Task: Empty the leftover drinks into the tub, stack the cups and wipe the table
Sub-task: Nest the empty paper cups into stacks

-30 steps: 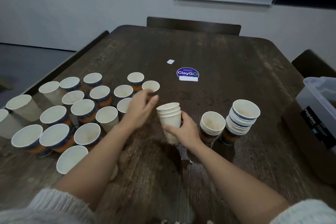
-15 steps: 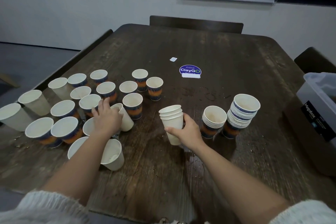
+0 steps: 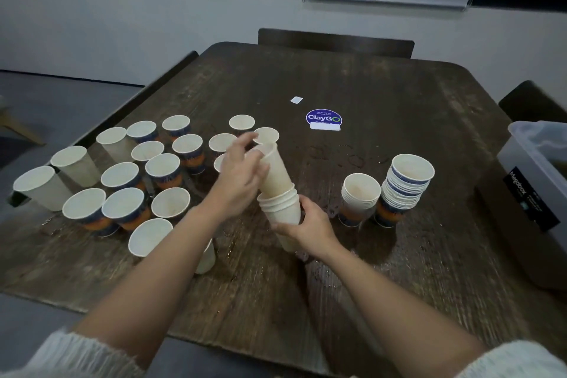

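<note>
My right hand (image 3: 310, 222) grips a short stack of plain white cups (image 3: 282, 209) held over the middle of the dark wooden table (image 3: 383, 95). My left hand (image 3: 242, 172) holds one more white cup (image 3: 274, 167), its bottom set into the top of that stack and its mouth tilted away from me. Several loose paper cups (image 3: 122, 175), some white and some with blue and orange print, stand at the left. Two printed stacks (image 3: 360, 196) (image 3: 405, 186) stand at the right. The grey tub (image 3: 540, 175) sits at the table's right edge.
A blue round ClayGO sticker (image 3: 323, 118) and a small white scrap (image 3: 296, 100) lie on the far middle of the table. Wet spots show around the stacks and near my right wrist. Dark chairs stand at the far side (image 3: 334, 41) and at the right.
My left hand has lifted a white cup out of the left group and carried it right, into the top of the stack that my right hand holds.
</note>
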Tool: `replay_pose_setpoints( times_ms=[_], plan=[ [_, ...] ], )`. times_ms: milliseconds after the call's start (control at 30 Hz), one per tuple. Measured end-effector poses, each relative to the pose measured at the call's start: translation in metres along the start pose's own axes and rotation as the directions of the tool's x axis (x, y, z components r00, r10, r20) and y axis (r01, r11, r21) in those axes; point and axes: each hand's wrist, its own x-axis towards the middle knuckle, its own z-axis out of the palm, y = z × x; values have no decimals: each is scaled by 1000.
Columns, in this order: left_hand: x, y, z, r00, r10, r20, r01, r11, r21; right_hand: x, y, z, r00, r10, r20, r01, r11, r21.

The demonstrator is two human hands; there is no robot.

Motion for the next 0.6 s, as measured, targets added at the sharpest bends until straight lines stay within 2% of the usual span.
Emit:
replay_pose_setpoints(
  times_ms=[100, 200, 267, 333, 400, 433, 500, 533, 600],
  plan=[
    [-15, 11, 17, 991, 75, 108, -69, 996, -59, -7, -7, -4, 999, -29, -27, 31, 998, 63],
    [-31, 23, 24, 967, 43, 250, -24, 997, -75, -17, -7, -9, 998, -44, -49, 48, 995, 89],
    [-38, 25, 21, 947, -6, 320, 21, 999, -45, -26, 0, -13, 998, -25, -63, 29, 997, 70],
    [-42, 23, 9, 935, -164, 315, 159, 986, 41, -36, 6, -17, 999, 20, -41, -17, 998, 60],
    [-42, 13, -6, 853, -400, 335, 298, 901, 315, -41, 10, -19, 999, 41, -32, -40, 998, 40],
    [-45, 10, -14, 787, -501, 361, 298, 820, 489, -45, 12, -20, 998, 43, -35, -42, 999, 30],
    [-52, 5, -27, 643, -633, 431, 196, 680, 706, -49, 14, -21, 998, 48, -42, -47, 999, 25],
    [-58, 4, -31, 599, -664, 448, 138, 637, 759, -53, 14, -22, 998, 47, -43, -46, 999, 27],
    [-65, 2, -33, 574, -689, 442, 26, 555, 832, -58, 14, -25, 998, 38, -44, -37, 999, 27]
  ],
)
